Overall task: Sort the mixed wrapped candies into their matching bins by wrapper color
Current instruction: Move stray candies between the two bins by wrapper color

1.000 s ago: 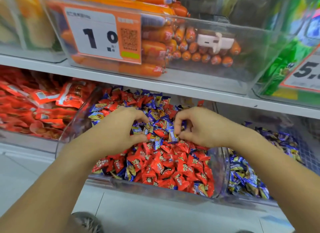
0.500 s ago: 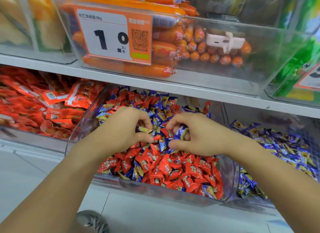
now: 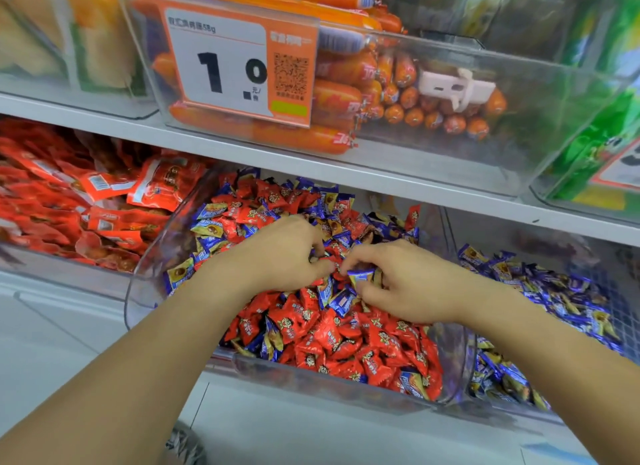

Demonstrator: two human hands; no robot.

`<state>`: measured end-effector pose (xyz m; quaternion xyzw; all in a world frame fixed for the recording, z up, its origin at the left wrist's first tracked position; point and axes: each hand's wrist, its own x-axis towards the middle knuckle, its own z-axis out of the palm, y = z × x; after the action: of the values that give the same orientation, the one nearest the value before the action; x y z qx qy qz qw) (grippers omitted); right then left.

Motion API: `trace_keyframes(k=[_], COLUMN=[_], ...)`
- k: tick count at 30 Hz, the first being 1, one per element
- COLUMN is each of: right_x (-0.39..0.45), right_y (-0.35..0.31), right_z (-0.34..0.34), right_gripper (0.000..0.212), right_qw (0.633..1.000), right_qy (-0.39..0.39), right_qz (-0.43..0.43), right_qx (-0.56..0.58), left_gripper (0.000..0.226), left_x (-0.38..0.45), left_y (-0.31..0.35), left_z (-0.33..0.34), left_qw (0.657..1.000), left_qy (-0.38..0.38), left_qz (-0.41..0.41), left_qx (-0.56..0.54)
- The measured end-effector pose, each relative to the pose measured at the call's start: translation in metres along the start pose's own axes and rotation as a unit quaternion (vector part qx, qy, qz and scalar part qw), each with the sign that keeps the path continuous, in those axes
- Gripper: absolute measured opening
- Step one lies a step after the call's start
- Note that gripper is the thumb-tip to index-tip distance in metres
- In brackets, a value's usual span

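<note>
A clear plastic bin (image 3: 156, 257) on the lower shelf holds a heap of red candies (image 3: 332, 333) mixed with blue candies (image 3: 211, 229). Both my hands are down in this heap near its middle. My right hand (image 3: 405, 284) pinches a blue candy (image 3: 360, 277) between thumb and fingers. My left hand (image 3: 280, 253) has its fingers curled into the pile, fingertips close to the right hand's; what it holds is hidden. To the right, a second clear bin (image 3: 457, 222) holds only blue candies (image 3: 540, 291).
Left of the mixed bin lies a bin of red snack packets (image 3: 69, 208). The shelf above carries a clear bin of orange sausages (image 3: 398, 84) with a price tag (image 3: 239, 63), and green packs (image 3: 599, 135) at the right. A pale floor (image 3: 52, 343) lies below.
The view has shifted slightly left and down. My right hand has picked a blue candy out of the heap and both hands have drawn closer together over the pile's middle.
</note>
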<state>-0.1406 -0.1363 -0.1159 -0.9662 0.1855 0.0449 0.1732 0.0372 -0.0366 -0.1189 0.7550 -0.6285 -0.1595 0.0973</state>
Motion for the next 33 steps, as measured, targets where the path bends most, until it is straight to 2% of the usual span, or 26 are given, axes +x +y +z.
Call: trace_keyframes(k=[3, 5, 6, 8, 10, 12, 14, 18, 20, 23, 27, 30, 33], right_x=[0.001, 0.005, 0.008, 0.012, 0.013, 0.011, 0.009, 0.004, 0.004, 0.007, 0.007, 0.006, 0.007], right_y=[0.001, 0.001, 0.001, 0.002, 0.004, 0.005, 0.007, 0.013, 0.012, 0.004, 0.003, 0.002, 0.003], right_z=[0.005, 0.010, 0.011, 0.013, 0.013, 0.012, 0.007, -0.016, -0.022, -0.019, -0.010, -0.008, -0.010], right_gripper=[0.035, 0.050, 0.050, 0.038, 0.028, 0.023, 0.023, 0.022, 0.019, 0.014, 0.011, 0.010, 0.022], right_qw=[0.999, 0.998, 0.998, 0.997, 0.996, 0.996, 0.997, 0.996, 0.992, 0.991, 0.995, 0.996, 0.997], right_qy=[-0.020, -0.037, -0.034, -0.020, -0.012, -0.009, 0.009, 0.083, 0.114, 0.104, 0.030, 0.025, 0.020], right_qz=[-0.037, -0.029, -0.028, -0.043, -0.053, -0.056, -0.054, 0.004, 0.025, 0.032, 0.033, 0.023, 0.030], right_qx=[-0.015, -0.048, -0.055, -0.067, -0.072, -0.075, -0.051, 0.032, 0.050, 0.073, 0.090, 0.081, 0.066], left_gripper=[0.064, 0.076, 0.079, 0.076, 0.062, 0.045, 0.040, 0.083, 0.093, 0.086, 0.068, 0.054, 0.039], left_x=[0.002, 0.000, -0.001, -0.001, -0.003, -0.004, -0.006, -0.008, -0.006, -0.002, -0.001, 0.000, 0.000], left_y=[0.000, 0.000, 0.000, -0.001, -0.002, -0.003, -0.005, -0.006, -0.001, 0.004, -0.002, -0.005, -0.008], left_z=[-0.005, -0.006, -0.006, -0.005, -0.003, 0.000, 0.000, -0.002, 0.001, 0.005, 0.004, 0.004, 0.002], left_qw=[0.998, 0.995, 0.994, 0.995, 0.996, 0.998, 0.998, 0.995, 0.995, 0.995, 0.997, 0.997, 0.997], left_qy=[-0.062, -0.098, -0.105, -0.102, -0.086, -0.065, -0.058, -0.097, -0.097, -0.083, -0.079, -0.080, -0.068], left_qz=[0.000, -0.010, -0.011, -0.012, -0.007, 0.003, 0.005, -0.011, -0.007, 0.001, 0.010, 0.018, 0.026], left_qx=[0.017, 0.014, 0.016, 0.015, 0.005, -0.007, -0.022, -0.021, 0.019, 0.051, 0.016, -0.002, -0.037])
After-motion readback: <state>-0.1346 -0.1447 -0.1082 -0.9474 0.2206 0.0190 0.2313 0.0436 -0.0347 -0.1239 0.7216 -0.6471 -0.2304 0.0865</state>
